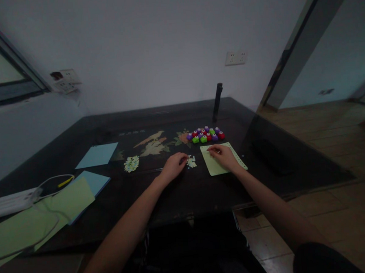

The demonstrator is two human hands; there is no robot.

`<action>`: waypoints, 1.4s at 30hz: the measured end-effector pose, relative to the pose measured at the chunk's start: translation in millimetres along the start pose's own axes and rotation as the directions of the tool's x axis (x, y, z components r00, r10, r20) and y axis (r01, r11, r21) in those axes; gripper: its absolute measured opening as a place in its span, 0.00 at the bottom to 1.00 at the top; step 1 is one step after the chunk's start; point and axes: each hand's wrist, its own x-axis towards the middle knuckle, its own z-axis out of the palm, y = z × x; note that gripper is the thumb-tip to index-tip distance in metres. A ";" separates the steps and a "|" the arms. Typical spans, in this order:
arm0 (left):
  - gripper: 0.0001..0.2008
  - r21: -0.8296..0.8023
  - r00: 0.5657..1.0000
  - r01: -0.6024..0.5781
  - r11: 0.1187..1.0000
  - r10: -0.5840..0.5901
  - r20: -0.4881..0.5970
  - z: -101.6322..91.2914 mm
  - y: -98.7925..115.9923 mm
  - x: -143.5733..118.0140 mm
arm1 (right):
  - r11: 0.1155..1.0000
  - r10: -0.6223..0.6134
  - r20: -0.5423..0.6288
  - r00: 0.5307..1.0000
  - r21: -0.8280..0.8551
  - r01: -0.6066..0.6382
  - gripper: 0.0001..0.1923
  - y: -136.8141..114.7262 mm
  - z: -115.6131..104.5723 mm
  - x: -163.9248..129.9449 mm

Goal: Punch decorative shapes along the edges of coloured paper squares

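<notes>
My right hand (pixel 222 154) rests over a pale yellow-green sheet of paper (pixel 214 167). Its fingers are closed in a pinch near the sheet's upper left; anything between them is too small to name. Small marks or holes run along the sheet's top and right edges. My left hand (pixel 175 163) lies on the dark table, fingers curled together, at the left side of a small pile of pale paper bits (pixel 191 162). What it pinches, if anything, is hidden. Behind the sheet sits a cluster of small purple, red and green knob-like pieces (pixel 205 134).
A larger heap of pale bits (pixel 131 164) lies on the dark table (pixel 179 197) to the left. Blue sheets (pixel 98 154), yellow-green sheets (pixel 28 228) and a white power strip (pixel 11 202) with a cable are farther left. A black upright stick (pixel 218 102) stands at the back.
</notes>
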 end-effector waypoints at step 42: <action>0.17 0.158 0.993 -0.100 0.982 0.090 0.071 5.9 -0.9 -0.4 | 0.962 0.118 -0.070 0.991 0.255 -0.096 0.13 15.0 -23.6 10.7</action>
